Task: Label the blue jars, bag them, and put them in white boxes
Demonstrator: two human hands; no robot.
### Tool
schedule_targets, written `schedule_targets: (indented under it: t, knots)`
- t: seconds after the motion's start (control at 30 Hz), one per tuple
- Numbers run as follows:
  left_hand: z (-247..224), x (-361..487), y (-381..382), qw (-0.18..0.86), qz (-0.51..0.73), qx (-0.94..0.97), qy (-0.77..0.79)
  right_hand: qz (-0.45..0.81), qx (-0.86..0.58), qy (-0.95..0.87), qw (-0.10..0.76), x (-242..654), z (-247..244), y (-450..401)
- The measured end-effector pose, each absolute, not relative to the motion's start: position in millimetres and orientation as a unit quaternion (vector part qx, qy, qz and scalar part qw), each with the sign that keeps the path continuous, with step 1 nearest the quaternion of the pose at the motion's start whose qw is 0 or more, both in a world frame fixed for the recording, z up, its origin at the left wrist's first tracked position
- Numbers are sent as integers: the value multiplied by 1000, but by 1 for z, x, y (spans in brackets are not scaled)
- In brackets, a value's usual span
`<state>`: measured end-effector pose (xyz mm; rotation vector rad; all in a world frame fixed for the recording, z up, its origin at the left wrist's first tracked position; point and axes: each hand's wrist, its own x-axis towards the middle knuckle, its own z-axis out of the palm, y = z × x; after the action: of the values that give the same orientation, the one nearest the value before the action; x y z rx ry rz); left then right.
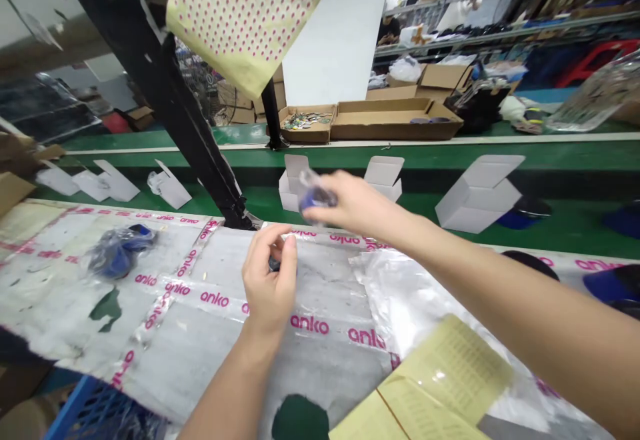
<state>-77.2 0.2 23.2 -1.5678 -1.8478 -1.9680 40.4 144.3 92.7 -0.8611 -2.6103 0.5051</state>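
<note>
My right hand (pixel 345 200) reaches over the green belt, closed around a blue and black item in a clear plastic bag (pixel 316 201); its exact kind is blurred. Just behind it stands a white box (pixel 289 193) with its lid up. My left hand (pixel 265 280) is above the covered table, fingers curled around a small dark object (pixel 274 264), mostly hidden by them. To the left lies another bagged blue item (pixel 117 253). A pile of clear plastic bags (pixel 400 293) rests under my right forearm.
More open white boxes (pixel 479 193) stand along the green belt (pixel 420 210). A black post (pixel 185 113) rises at the left. Cardboard trays (pixel 395 130) sit beyond. Yellow paper (pixel 450 367) lies in front, blue and black items (pixel 613 287) at right, a blue crate (pixel 83 407) below.
</note>
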Motion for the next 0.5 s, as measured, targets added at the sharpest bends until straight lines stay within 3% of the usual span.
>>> schedule_targets:
  t: [0.1, 0.3, 0.5]
  knots:
    - [23, -95, 7, 12, -578, -505, -641, 67, -316, -903, 284, -3, 105, 175]
    - [18, -123, 5, -213, -321, -592, -708, -27, -323, -925, 199, -50, 74, 197]
    - [17, -128, 6, -188, -276, -640, -693, -40, -311, -935, 166, -51, 46, 192]
